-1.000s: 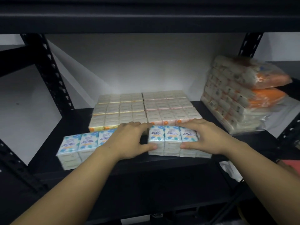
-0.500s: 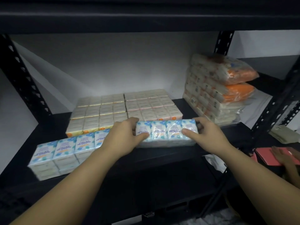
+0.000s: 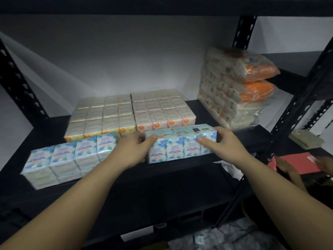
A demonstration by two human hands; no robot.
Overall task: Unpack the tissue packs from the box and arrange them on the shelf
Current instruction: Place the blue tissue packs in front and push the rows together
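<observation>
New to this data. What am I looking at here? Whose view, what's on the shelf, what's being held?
No robot here: a person wears a camera on the head, looking forward and down at their own bare hands. The left hand and right hand grip the two ends of a blue mini tissue pack at the front of a black shelf. A matching blue pack lies to its left. Behind sit yellow packs and pink packs. At the right stands a stack of orange bagged tissue packs.
</observation>
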